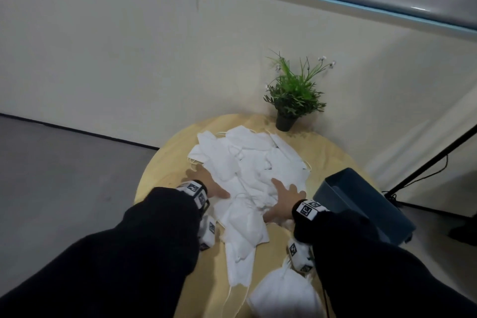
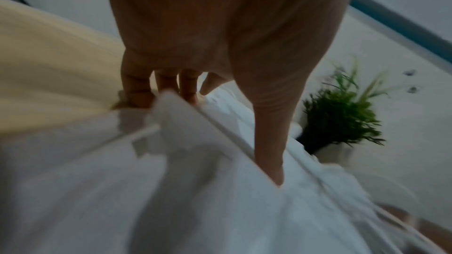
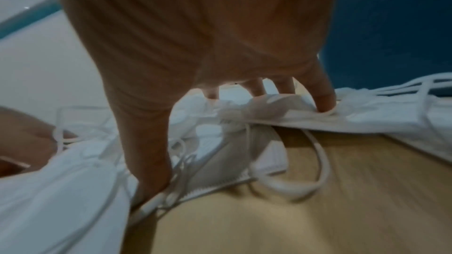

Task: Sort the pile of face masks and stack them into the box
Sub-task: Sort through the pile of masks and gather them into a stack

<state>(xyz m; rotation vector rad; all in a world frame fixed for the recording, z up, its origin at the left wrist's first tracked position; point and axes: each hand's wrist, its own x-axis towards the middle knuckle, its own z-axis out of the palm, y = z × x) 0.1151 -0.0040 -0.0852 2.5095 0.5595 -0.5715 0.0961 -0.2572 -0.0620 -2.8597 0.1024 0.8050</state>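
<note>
A loose pile of white face masks (image 1: 253, 160) lies in the middle of a round wooden table (image 1: 165, 162). My left hand (image 1: 214, 186) is at the pile's left edge. In the left wrist view its straight fingers (image 2: 166, 84) dip behind a mask fold (image 2: 97, 181) and the thumb presses on top. My right hand (image 1: 281, 196) lies spread on the pile's near right side. Its thumb and little finger press on masks (image 3: 367, 119) with tangled ear loops. The dark blue box (image 1: 361, 204) stands just right of that hand, and its wall (image 3: 391, 36) shows in the right wrist view.
A potted green plant (image 1: 294, 95) stands at the table's far edge behind the pile. More masks (image 1: 242, 240) trail toward me, and a rounded white heap (image 1: 281, 294) sits at the near edge. A black stand leg (image 1: 433, 157) rises right of the table.
</note>
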